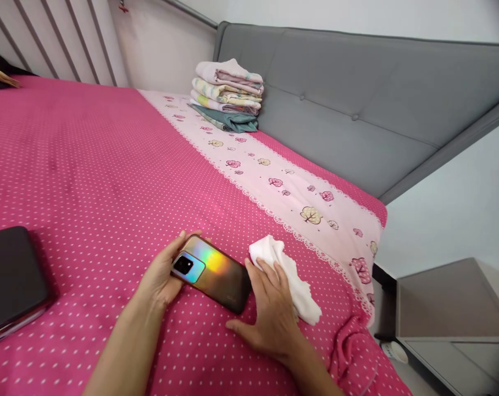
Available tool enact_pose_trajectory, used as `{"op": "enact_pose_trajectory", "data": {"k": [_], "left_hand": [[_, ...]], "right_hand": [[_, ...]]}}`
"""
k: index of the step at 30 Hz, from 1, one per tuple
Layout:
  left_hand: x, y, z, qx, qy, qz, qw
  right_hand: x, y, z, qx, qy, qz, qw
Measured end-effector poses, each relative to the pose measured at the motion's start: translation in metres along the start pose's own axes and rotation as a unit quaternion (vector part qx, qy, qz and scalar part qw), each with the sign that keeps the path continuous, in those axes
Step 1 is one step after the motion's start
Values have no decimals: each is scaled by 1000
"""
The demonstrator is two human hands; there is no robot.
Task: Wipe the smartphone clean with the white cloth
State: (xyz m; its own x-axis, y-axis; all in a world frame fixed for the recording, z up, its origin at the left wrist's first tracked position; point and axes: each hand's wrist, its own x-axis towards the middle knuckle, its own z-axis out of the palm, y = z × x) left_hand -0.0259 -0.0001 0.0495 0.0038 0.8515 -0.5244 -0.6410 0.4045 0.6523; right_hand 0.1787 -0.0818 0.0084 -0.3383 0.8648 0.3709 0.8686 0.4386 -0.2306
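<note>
A smartphone point(222, 270) lies back side up, tilted slightly, its shiny back throwing a rainbow glare and its camera block at the left end. My left hand point(165, 275) is closed around that camera end, thumb below and fingers behind the far edge. Just off the phone's other end is my right hand point(270, 308), palm down with fingers stretched and thumb apart. Its fingertips rest at the edge of a crumpled white cloth point(294, 280) on the bed; whether they press on it I cannot tell.
Pink dotted bedding point(109, 176) spreads beneath everything. A dark, flat, box-like object point(12, 280) sits at the left edge. Folded fabrics point(228, 91) are stacked by the grey headboard point(336, 99). A bedside cabinet point(451, 302) stands beyond the bed's right edge.
</note>
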Motion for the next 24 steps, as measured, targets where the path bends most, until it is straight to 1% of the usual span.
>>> {"op": "enact_pose_trajectory", "data": {"k": [2, 3, 7, 9, 10, 12, 15, 18, 20, 22, 24], "left_hand": [[-1, 0, 0, -34, -2, -10, 999], [-2, -1, 1, -60, -14, -14, 998], [-7, -10, 6, -165, -110, -23, 980], [-9, -16, 10, -171, -145, -42, 974], [-10, -19, 11, -161, -153, -56, 973], [-10, -26, 12, -143, -151, -72, 975], [-7, -34, 10, -129, -164, -90, 974], [-2, -36, 5, -130, -191, -93, 968], [1, -36, 3, -139, -182, -70, 971], [3, -35, 0, -144, -180, -55, 971], [3, -34, -2, -151, -199, -53, 967]], "right_hand": [[2, -6, 4, -1, 13, 30, 999], [4, -8, 7, 1, 25, 43, 999], [18, -22, 12, 22, 85, 86, 992], [27, -32, 13, 45, 104, 113, 987], [31, -38, 14, 57, 112, 126, 984], [38, -47, 16, 78, 128, 143, 978], [42, -55, 20, 97, 144, 131, 976], [40, -52, 20, 113, 152, 93, 978], [37, -45, 17, 107, 169, 85, 976], [34, -38, 12, 76, 200, 103, 972], [29, -31, 5, 29, 217, 132, 967]]}}
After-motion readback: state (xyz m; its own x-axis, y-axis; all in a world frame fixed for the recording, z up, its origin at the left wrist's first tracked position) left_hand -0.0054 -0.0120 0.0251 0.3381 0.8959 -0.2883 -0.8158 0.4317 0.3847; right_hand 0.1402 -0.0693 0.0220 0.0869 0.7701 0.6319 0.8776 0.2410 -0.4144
